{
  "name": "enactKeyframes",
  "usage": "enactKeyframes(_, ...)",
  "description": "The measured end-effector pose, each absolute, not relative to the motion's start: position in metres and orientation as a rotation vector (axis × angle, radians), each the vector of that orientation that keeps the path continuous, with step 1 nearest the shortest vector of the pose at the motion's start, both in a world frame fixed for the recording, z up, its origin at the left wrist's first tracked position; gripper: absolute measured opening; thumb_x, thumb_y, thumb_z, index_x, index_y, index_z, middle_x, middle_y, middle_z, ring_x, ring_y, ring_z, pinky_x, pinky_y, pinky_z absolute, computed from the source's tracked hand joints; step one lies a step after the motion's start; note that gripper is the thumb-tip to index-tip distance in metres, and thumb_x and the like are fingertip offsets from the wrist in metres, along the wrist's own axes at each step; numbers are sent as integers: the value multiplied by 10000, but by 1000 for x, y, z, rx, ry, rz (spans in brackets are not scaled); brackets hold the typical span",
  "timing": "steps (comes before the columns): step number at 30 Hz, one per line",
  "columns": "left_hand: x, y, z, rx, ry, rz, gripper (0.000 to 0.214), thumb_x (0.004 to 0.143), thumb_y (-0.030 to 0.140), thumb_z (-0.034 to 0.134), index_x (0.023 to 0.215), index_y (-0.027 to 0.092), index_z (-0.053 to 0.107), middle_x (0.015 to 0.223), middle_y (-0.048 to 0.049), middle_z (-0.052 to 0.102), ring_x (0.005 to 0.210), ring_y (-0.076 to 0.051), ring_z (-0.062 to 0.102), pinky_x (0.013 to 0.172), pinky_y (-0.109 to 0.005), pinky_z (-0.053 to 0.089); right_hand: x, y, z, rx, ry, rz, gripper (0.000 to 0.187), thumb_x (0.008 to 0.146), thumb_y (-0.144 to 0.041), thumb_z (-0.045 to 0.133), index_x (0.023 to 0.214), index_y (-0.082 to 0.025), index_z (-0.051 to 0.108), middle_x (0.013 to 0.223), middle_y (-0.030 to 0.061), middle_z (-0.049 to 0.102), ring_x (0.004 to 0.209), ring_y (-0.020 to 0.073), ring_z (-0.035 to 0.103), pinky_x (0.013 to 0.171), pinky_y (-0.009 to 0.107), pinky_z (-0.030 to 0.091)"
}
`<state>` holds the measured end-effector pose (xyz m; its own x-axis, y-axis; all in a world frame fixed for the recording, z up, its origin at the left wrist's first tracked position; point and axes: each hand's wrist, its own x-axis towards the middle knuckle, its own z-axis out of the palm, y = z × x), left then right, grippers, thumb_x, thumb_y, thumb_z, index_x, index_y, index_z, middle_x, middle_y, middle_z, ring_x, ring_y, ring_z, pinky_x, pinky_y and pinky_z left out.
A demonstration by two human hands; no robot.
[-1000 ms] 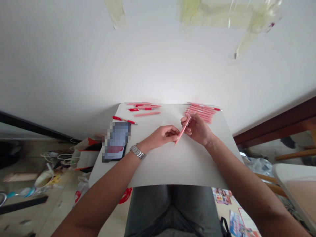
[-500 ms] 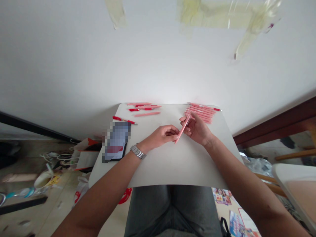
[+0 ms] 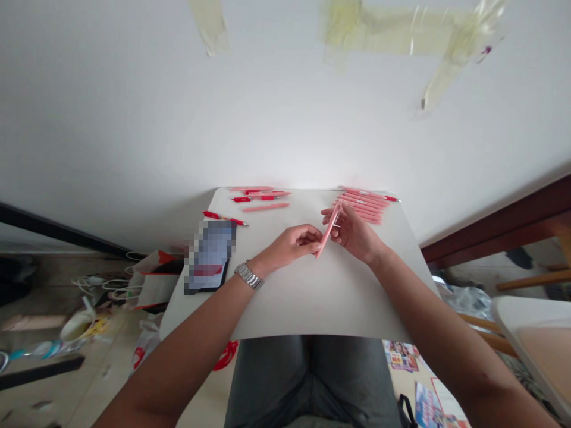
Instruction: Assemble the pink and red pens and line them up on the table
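A left hand (image 3: 298, 242) pinches the lower end of a pink pen (image 3: 329, 232) between thumb and fingertips, as a right hand (image 3: 357, 235) curls its fingers around the upper end, over the middle of a white table (image 3: 312, 303). Small pale detail near the pen's upper end is too fine to identify.

Handling of this one pen appears to be midway, with both hands on it and neither withdrawn. To the right, a close-laid row of pink pens (image 3: 366, 208), topped by a pen with a red end (image 3: 392, 199), looks like the settled share. Across at left, pink and red pens (image 3: 261, 195) lie loosely by the back edge, a lone pink pen (image 3: 266, 207) in front of them, seemingly not yet put in order. Which group the held pen belongs to cannot be told.

The forearms slant in from the lower corners to meet at the pen, the left wrist in a metal-band watch (image 3: 248, 274), the right palm turned inward with fingers partly bent. Beyond the left wrist, a red pen (image 3: 225, 218) lies just above a smartphone (image 3: 209, 252), its screen obscured; behind everything rises a white wall (image 3: 276, 107) marked with yellowed tape (image 3: 392, 30).
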<state>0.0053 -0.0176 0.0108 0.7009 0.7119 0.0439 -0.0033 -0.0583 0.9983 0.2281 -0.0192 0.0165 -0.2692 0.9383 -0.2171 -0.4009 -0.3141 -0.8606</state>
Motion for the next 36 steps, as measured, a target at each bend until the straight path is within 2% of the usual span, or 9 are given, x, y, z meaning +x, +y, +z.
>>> enactKeyframes(3, 5, -17, 11, 1518, 633, 726, 272, 944, 385, 739, 1073, 150, 692, 932, -57, 710, 852, -161, 677, 858, -318, 535, 225, -23, 15, -957, -1005, 1661, 440, 895, -608, 751, 1094, -216, 761, 929, 24, 682, 666, 105, 527, 575, 240, 436)
enactKeyframes(8, 6, -15, 9, 1483, 665, 836, 272, 938, 394, 747, 1057, 158, 682, 973, -69, 721, 868, -163, 682, 857, -321, 554, 221, -27, 15, -995, -1270, 1499, 359, 883, -553, 788, 985, -213, 731, 816, -11, 624, 676, 108, 510, 602, 247, 410)
enactKeyframes(13, 8, -16, 6, 1477, 685, 880, 273, 918, 382, 770, 1034, 154, 674, 971, -65, 725, 874, -163, 695, 853, -316, 561, 219, -28, 17, -1012, -1426, 1353, 342, 903, -552, 762, 931, -213, 722, 776, -18, 607, 645, 113, 453, 602, 270, 383)
enactKeyframes(19, 9, -17, 6, 1435, 712, 900, 302, 889, 388, 801, 1021, 156, 659, 981, -64, 717, 905, -169, 698, 860, -319, 571, 218, -31, 19, -1016, -1471, 1299, 322, 946, -537, 718, 926, -219, 672, 737, -29, 582, 647, 120, 478, 631, 278, 393)
enactKeyframes(22, 8, -17, 7, 1398, 741, 940, 326, 889, 402, 803, 1037, 155, 651, 997, -73, 719, 945, -180, 703, 872, -322, 575, 219, -30, 17, -1021, -1480, 1257, 320, 968, -537, 689, 949, -219, 665, 754, -18, 606, 660, 126, 492, 644, 279, 408)
enactKeyframes(27, 5, -14, 7, 1365, 820, 1078, 332, 904, 426, 788, 1050, 161, 652, 971, -56, 704, 890, -168, 706, 877, -334, 579, 220, -30, 14, -1036, -1584, 1168, 320, 981, -544, 667, 953, -225, 664, 786, 10, 666, 674, 144, 522, 637, 287, 409)
enactKeyframes(31, 4, -11, 5, 1336, 832, 1182, 342, 899, 446, 789, 1065, 176, 660, 1038, -67, 701, 964, -185, 702, 902, -345, 587, 221, -32, 12, -1101, -1719, 1037, 243, 1016, -476, 621, 974, -241, 665, 754, 0, 647, 644, 151, 521, 636, 300, 406)
enactKeyframes(36, 3, -9, 3, 1351, 820, 1249, 379, 904, 461, 784, 1144, 197, 657, 1108, -80, 708, 1061, -211, 688, 947, -371, 593, 223, -30, 9, -1116, -1866, 767, 136, 973, -380, 669, 976, -251, 713, 815, 20, 653, 677, 167, 520, 654, 315, 409)
